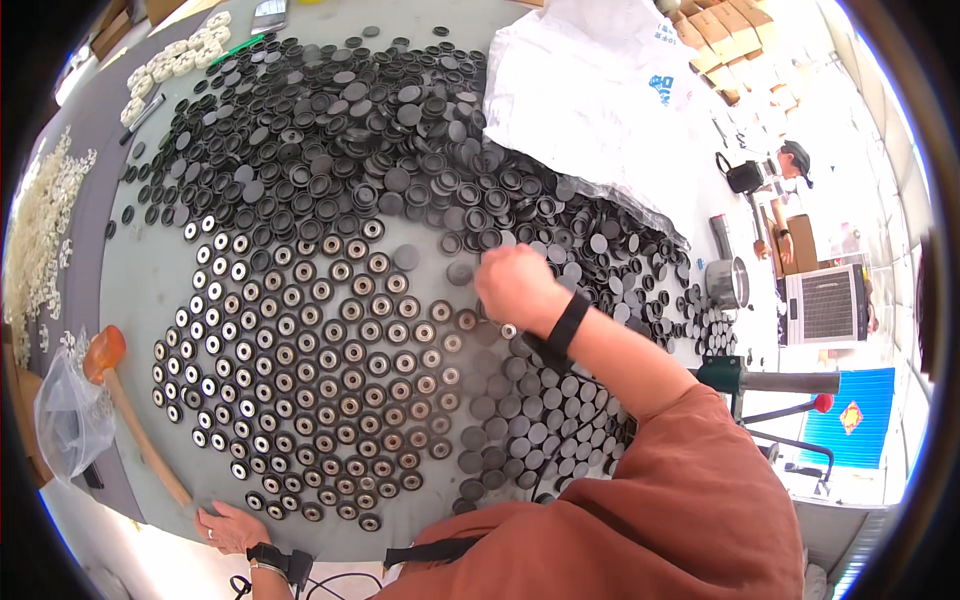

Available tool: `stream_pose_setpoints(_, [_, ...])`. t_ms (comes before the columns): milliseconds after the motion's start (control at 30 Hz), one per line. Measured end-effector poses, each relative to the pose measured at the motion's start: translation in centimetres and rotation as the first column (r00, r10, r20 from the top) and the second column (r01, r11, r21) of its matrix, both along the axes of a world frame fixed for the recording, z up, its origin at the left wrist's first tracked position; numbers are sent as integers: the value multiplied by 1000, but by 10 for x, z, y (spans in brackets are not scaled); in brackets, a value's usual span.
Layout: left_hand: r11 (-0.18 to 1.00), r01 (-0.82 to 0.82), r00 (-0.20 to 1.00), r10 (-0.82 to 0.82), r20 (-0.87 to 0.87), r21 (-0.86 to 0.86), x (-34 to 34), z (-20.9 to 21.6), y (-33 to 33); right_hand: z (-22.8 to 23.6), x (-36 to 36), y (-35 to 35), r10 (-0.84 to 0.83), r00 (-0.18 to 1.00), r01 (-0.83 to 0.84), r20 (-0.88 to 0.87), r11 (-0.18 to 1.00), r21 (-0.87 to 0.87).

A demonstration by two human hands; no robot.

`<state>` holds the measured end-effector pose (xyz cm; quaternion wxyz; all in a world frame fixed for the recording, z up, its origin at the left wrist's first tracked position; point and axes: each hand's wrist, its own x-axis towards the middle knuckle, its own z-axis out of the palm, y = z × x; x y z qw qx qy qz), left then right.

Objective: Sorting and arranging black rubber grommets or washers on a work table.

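Note:
My right hand (515,285) is closed above the table, at the lower edge of a heap of black round caps (330,150). Whatever its fingers hold, if anything, is hidden. Just below that wrist, a small shiny ring shows. My left hand (230,528) lies on the near left edge of the table, fingers laid out flat, beside the handle end of a mallet (145,435) with an orange head. Between the hands, many black round parts with metal ring centres (330,375) lie spread in rows. Flat grey-black discs (535,415) lie under my right forearm.
A white sack (590,100) covers the far right of the heap. White parts lie in a cluster (175,65) and a pile (45,220) at left, near a clear plastic bag (72,420). A green press (720,375) stands right. Another person (795,160) is beyond, near cardboard boxes (725,35).

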<state>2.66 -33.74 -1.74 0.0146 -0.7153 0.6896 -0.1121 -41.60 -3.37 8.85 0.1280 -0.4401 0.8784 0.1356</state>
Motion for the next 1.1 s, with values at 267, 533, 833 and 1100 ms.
stream_pose_setpoints(267, [997,80,997,-80,-11,-10,-3,3,1,-29,-139,-17,-404,904,272,-140,797,-540])
stream_pose_setpoints(533, [999,39,998,-39,-39,-7,-3,9,6,4,-97,-26,-407,913,277,-20,656,-702])
stream_pose_setpoints(833, [999,38,998,-38,-42,-5,-5,5,4,-38,18,-57,61,966,154,250,643,-750])
stream_pose_setpoints(1100, [999,33,997,-33,-65,4,-11,9,5,-51,29,-52,263,961,-261,-80,783,-565])
